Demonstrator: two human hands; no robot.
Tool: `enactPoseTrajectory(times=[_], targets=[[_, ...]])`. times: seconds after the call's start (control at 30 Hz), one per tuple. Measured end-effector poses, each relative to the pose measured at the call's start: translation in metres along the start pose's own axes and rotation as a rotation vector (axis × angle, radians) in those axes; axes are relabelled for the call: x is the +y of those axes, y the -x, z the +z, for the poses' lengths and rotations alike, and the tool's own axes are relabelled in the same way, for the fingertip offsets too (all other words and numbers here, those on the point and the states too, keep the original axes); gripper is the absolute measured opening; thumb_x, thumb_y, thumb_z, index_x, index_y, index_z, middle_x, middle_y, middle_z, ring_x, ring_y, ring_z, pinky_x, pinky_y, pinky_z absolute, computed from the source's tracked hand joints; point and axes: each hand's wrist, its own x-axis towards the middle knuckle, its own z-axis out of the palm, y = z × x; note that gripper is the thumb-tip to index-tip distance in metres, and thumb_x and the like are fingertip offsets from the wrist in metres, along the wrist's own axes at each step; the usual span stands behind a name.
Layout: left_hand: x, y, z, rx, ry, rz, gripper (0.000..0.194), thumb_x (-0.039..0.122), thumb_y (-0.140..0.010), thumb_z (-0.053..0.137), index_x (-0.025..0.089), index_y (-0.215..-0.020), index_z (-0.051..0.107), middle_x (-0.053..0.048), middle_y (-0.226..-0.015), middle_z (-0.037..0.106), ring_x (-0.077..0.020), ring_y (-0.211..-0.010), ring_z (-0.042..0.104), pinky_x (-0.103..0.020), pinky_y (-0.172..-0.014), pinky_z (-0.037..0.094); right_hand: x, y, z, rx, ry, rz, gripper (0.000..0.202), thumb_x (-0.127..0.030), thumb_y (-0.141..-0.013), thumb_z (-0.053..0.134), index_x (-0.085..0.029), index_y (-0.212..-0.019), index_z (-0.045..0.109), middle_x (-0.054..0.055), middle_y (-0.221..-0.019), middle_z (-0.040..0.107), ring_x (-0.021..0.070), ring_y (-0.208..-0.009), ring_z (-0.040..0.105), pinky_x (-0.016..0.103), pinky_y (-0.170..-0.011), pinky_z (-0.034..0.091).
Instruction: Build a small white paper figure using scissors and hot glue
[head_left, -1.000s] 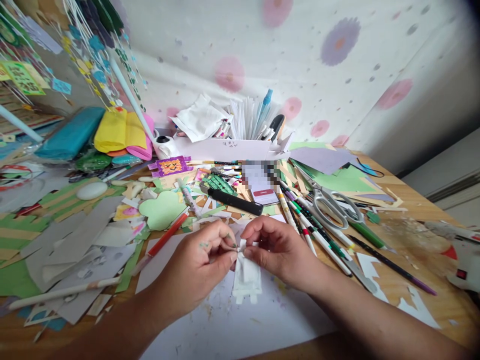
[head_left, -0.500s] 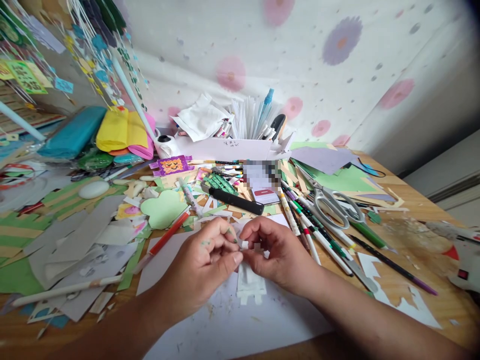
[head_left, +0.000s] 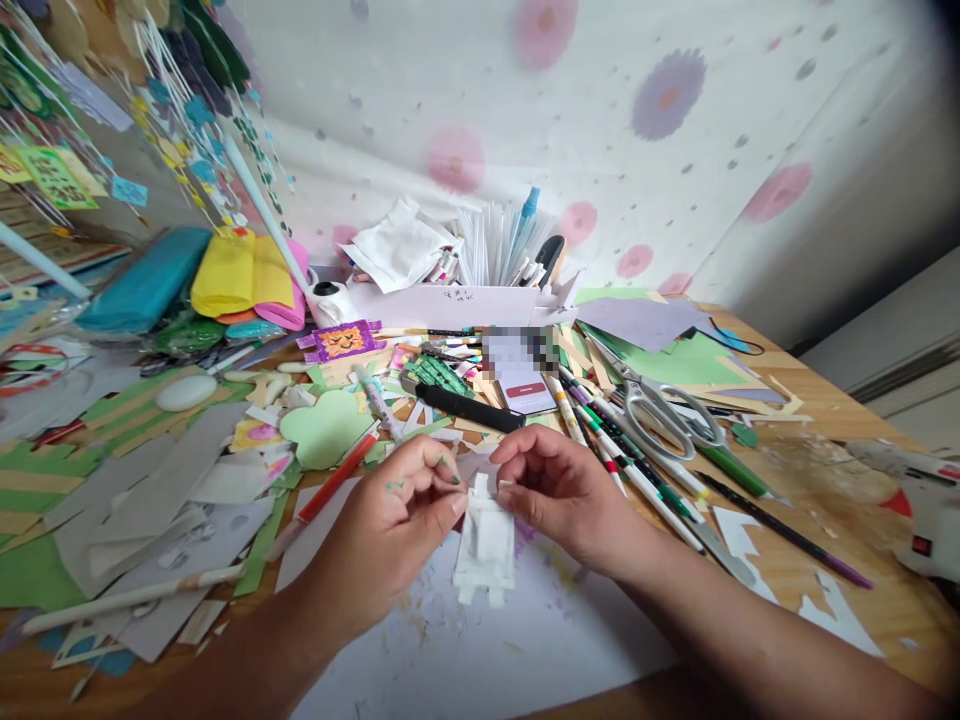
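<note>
A small white paper piece (head_left: 485, 545) with tabs along its top and bottom edges hangs between my two hands, over a white sheet (head_left: 420, 650) marked with coloured specks. My left hand (head_left: 409, 510), with green smudges on its fingers, pinches the piece's upper left corner between thumb and forefinger. At the upper right corner, my right hand (head_left: 562, 500) has its thumb and curled forefinger closed on a tab. Just beyond the hands lies a black utility knife (head_left: 471, 406). An orange-handled cutter (head_left: 334, 480) rests left of my left hand.
Scissors (head_left: 660, 410) and several markers (head_left: 637, 475) lie to the right, with a glue gun (head_left: 911, 500) farther out. A phone (head_left: 521, 370) rests behind the hands. Paper scraps (head_left: 165, 480) cover the left side. A white box (head_left: 442, 303) of supplies stands at the back.
Both hands have drawn slightly apart at the top of the white paper piece. More of the piece and its upper tabs show between them. The view has shifted slightly.
</note>
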Motion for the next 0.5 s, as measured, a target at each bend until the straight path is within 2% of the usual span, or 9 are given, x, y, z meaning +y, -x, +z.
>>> enactPoseTrajectory(times=[0.07, 0.13, 0.27, 0.37, 0.43, 0.5], targets=[[0.0001, -0.0003, -0.0007, -0.002, 0.057, -0.038, 0.005, 0.026, -0.089, 0.053, 0.023, -0.087, 0.049, 0.004, -0.073, 0.052, -0.0120, -0.069, 0.047, -0.022, -0.062, 0.039, 0.0025, -0.0006, 0.0017, 0.026, -0.008, -0.024, 0.028, -0.037, -0.078, 0.074, -0.019, -0.090, 0.055, -0.003, -0.071, 0.053, 0.0084, -0.059, 0.045, 0.021, -0.054, 0.036], [0.0011, -0.0015, -0.0008, -0.032, 0.082, -0.049, 0.009, 0.031, -0.089, 0.055, 0.022, -0.090, 0.051, 0.003, -0.076, 0.052, -0.0129, -0.071, 0.047, -0.023, -0.063, 0.039, 0.0035, 0.0000, 0.0038, 0.047, -0.004, -0.048, 0.027, -0.036, -0.079, 0.073, -0.019, -0.088, 0.055, -0.003, -0.071, 0.053, 0.0091, -0.061, 0.047, 0.022, -0.056, 0.038], [0.0022, -0.0048, 0.0000, -0.039, -0.042, 0.002, 0.023, 0.029, -0.086, 0.058, 0.019, -0.069, 0.047, 0.005, -0.067, 0.040, -0.0116, -0.062, 0.038, -0.023, -0.056, 0.032, 0.0010, 0.0029, 0.0062, 0.031, 0.006, -0.063, 0.021, -0.035, -0.083, 0.069, -0.019, -0.091, 0.057, -0.003, -0.070, 0.053, 0.0096, -0.063, 0.047, 0.022, -0.058, 0.039], [0.0014, -0.0058, 0.0003, 0.000, -0.096, 0.011, 0.026, 0.026, -0.084, 0.059, 0.019, -0.064, 0.045, 0.006, -0.063, 0.036, -0.0111, -0.058, 0.034, -0.023, -0.053, 0.030, -0.0001, 0.0037, 0.0071, 0.004, 0.000, -0.022, 0.022, -0.036, -0.083, 0.068, -0.019, -0.093, 0.059, -0.003, -0.071, 0.053, 0.0101, -0.063, 0.047, 0.023, -0.058, 0.040], [0.0011, -0.0058, 0.0003, 0.009, -0.083, 0.020, 0.024, 0.027, -0.084, 0.061, 0.019, -0.065, 0.049, 0.005, -0.063, 0.040, -0.0112, -0.059, 0.038, -0.023, -0.054, 0.033, 0.0014, 0.0028, 0.0078, 0.013, -0.012, -0.009, 0.025, -0.034, -0.079, 0.073, -0.019, -0.093, 0.059, -0.003, -0.073, 0.054, 0.0099, -0.064, 0.048, 0.022, -0.058, 0.040], [0.0019, -0.0058, 0.0005, 0.030, 0.030, 0.009, 0.017, 0.029, -0.086, 0.061, 0.019, -0.073, 0.057, 0.003, -0.070, 0.052, -0.0124, -0.066, 0.048, -0.023, -0.060, 0.038, 0.0031, 0.0013, 0.0077, 0.050, -0.047, -0.023, 0.026, -0.031, -0.075, 0.077, -0.020, -0.093, 0.060, -0.003, -0.074, 0.055, 0.0096, -0.063, 0.048, 0.022, -0.058, 0.040]])
